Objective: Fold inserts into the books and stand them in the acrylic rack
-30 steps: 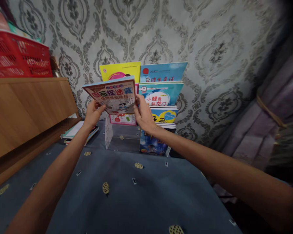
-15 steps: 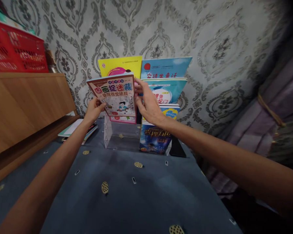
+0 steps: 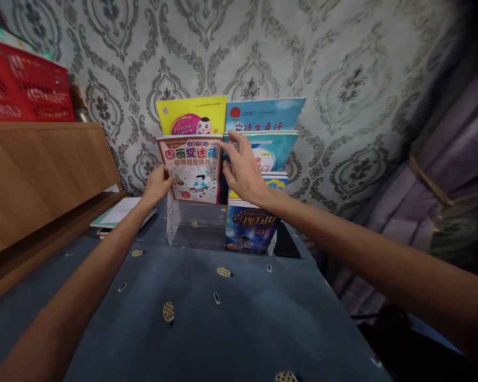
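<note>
A brown-framed picture book (image 3: 193, 172) with a cartoon figure on its cover stands nearly upright in the left middle tier of a clear acrylic book rack (image 3: 197, 236). My left hand (image 3: 159, 184) grips its left edge, thumb toward the cover. At the upper right corner, my right hand (image 3: 245, 172) touches the book with its index fingertip, thumb and fingers apart. Behind it stands a yellow book (image 3: 213, 109). In the right column are a blue book (image 3: 282, 112), a teal book (image 3: 284, 143), partly hidden by my right hand, and a dark blue book (image 3: 247, 231) in front.
Left of the rack lies a small stack of books (image 3: 117, 212) beside a wooden cabinet (image 3: 48, 175), with a red basket (image 3: 27, 82) on top. A black flat object (image 3: 287, 244) lies at the rack's right. Patterned wallpaper is behind; a curtain (image 3: 434, 175) hangs at the right.
The picture book has come down and right, from tilted to nearly upright against the rack. Both hands moved with it, and my right index finger has come onto its upper corner.
</note>
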{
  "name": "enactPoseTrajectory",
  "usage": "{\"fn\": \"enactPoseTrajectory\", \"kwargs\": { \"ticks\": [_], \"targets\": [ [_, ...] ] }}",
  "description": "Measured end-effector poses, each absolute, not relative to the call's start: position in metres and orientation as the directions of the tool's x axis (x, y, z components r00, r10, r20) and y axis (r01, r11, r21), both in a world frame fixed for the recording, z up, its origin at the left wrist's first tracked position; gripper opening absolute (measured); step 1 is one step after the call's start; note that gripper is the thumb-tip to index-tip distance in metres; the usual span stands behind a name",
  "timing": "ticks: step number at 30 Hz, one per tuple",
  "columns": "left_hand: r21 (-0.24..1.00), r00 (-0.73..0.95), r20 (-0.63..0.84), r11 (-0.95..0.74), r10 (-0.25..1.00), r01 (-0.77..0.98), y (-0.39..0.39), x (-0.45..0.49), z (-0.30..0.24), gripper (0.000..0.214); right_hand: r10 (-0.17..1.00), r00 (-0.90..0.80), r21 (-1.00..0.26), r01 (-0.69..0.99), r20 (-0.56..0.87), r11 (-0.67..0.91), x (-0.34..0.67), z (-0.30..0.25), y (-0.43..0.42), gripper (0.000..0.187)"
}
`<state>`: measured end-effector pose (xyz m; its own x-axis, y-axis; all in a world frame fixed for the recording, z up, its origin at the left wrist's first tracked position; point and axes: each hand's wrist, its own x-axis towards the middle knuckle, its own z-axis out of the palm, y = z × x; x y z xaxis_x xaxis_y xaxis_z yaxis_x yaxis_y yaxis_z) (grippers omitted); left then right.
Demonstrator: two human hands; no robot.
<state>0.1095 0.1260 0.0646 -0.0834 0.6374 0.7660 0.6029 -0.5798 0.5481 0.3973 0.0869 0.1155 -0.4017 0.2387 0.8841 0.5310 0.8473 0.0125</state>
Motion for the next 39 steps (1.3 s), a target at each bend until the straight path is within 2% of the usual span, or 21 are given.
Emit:
{"fn": "enactPoseTrajectory", "kwargs": {
  "ticks": [4, 9, 13, 16, 32, 39],
  "targets": [
    [0.514, -0.129, 0.745, -0.440, 0.654, 0.736, 0.123, 0.117, 0.066, 0.020, 0.233, -0.520, 0.129, 0.569, 0.822, 0.812, 0.396, 0.107, 0.076, 0.044],
    [0.517, -0.172, 0.698, -0.322, 0.695, 0.793, 0.118, 0.128, 0.070, 0.023, 0.287, -0.642, 0.243, 0.607, 0.711, 0.757, 0.391, 0.095, 0.069, 0.035],
    [0.458, -0.166, 0.747, -0.318, 0.644, 0.830, 0.115, 0.133, 0.070, 0.024, 0.314, -0.651, 0.238, 0.615, 0.691, 0.751, 0.389, 0.091, 0.070, 0.035],
    [0.437, -0.147, 0.738, -0.301, 0.659, 0.848, 0.115, 0.133, 0.070, 0.020, 0.322, -0.654, 0.240, 0.619, 0.684, 0.748, 0.388, 0.089, 0.071, 0.035],
    [0.443, -0.094, 0.670, -0.294, 0.737, 0.847, 0.115, 0.129, 0.067, 0.022, 0.293, -0.621, 0.228, 0.621, 0.727, 0.750, 0.391, 0.086, 0.074, 0.033],
    [0.494, -0.123, 0.650, -0.294, 0.750, 0.819, 0.114, 0.125, 0.064, 0.021, 0.277, -0.623, 0.229, 0.607, 0.732, 0.761, 0.391, 0.085, 0.070, 0.032]
  ]
}}
